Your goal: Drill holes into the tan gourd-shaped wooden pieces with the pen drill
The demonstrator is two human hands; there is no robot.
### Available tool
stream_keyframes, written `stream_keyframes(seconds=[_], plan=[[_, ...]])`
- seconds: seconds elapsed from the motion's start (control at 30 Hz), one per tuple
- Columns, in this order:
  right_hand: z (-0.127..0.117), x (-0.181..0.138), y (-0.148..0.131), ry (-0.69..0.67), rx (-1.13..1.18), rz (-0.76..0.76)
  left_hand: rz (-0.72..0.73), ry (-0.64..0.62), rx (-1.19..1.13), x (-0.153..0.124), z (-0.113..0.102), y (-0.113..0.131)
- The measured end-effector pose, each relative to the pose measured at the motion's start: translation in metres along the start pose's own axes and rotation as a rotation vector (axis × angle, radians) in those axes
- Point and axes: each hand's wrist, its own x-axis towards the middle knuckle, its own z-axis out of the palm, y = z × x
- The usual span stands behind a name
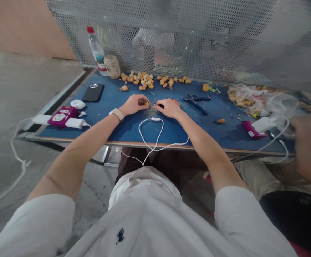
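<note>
At end of left hand (134, 105), tan piece (147, 103) pinched (right hand (168, 107) near).

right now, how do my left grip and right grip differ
The left grip holds a small tan piece; I can't tell whether the right grip holds anything. A pale wristband sits behind the left grip; none shows behind the right grip. The left grip is nearer the black phone, the right grip nearer the pliers. Both are over the blue tabletop, turned toward each other.
</note>
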Motion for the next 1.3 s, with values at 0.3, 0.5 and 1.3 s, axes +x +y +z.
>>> stream_keyframes(seconds=[0.3, 0.5, 1.3], plan=[[0.0011, -0.0001, 0.0008, 0.016, 0.014, 0.032, -0.029, 0.030, -0.023, 0.0009, 0.0026, 0.0032], [0.0010, 0.0000, 0.0002, 0.016, 0.026, 0.033, -0.021, 0.031, -0.019, 0.0010, 0.0021, 0.0015], [-0.0028, -0.0013, -0.0008, 0.001, -0.031, 0.029, -0.029, 0.082, 0.015, 0.0001, 0.0045, 0.0038]])
